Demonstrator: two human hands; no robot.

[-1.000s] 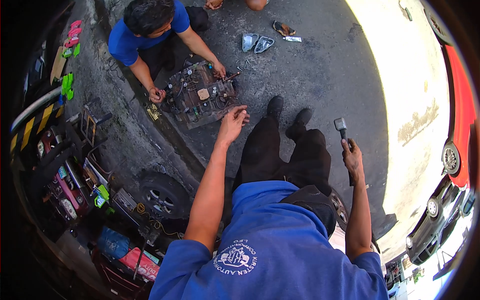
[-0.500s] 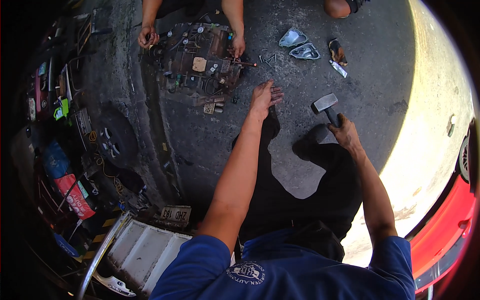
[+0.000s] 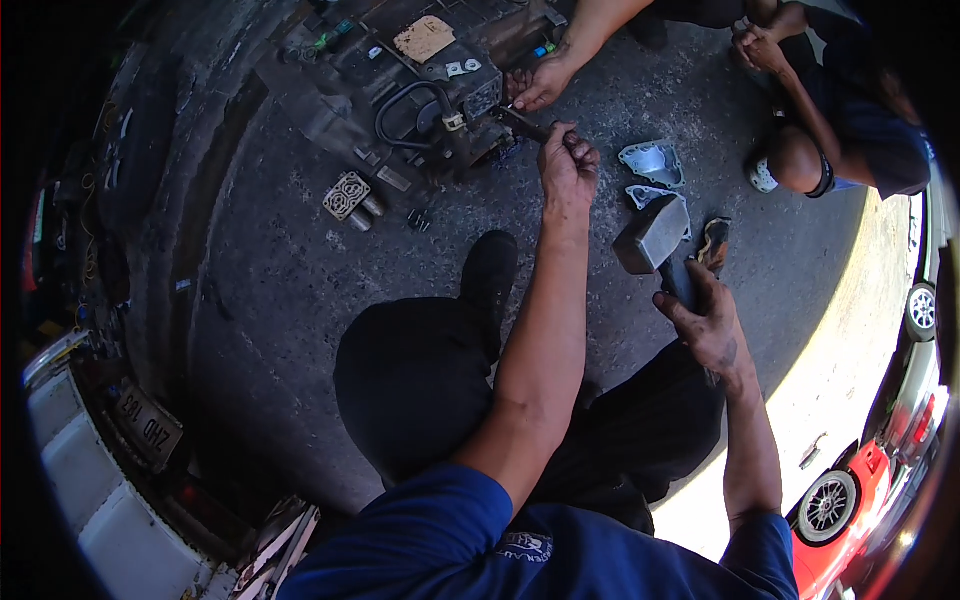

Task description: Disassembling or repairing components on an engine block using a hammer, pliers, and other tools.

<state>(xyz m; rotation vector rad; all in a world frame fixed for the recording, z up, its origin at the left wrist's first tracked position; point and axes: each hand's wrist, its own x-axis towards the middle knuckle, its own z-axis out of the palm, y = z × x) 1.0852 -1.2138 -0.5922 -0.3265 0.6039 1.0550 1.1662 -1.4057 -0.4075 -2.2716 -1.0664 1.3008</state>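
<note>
Grasping the hammer (image 3: 650, 238) in our right hand (image 3: 706, 325), we have its head in front of us, near the left hand (image 3: 570, 168). The head is a blocky grey lump of metal with flat, dull faces and worn-looking edges; the handle is dark, and our fingers wrap round it. From here it partly hides the nearer of two silvery metal covers (image 3: 652, 164) on the floor. Our left fingers are clenched on the near end of a slim, dark, grimy bar (image 3: 522, 124), which slants to the corner of the machine unit (image 3: 482, 95). A co-worker's hand (image 3: 542, 84) is just beside the bar's far end; we cannot tell whether it grips the bar. The unit looks dark and greasy, with a curved black hose (image 3: 384, 118) and a tan piece (image 3: 424, 40) on top.
</note>
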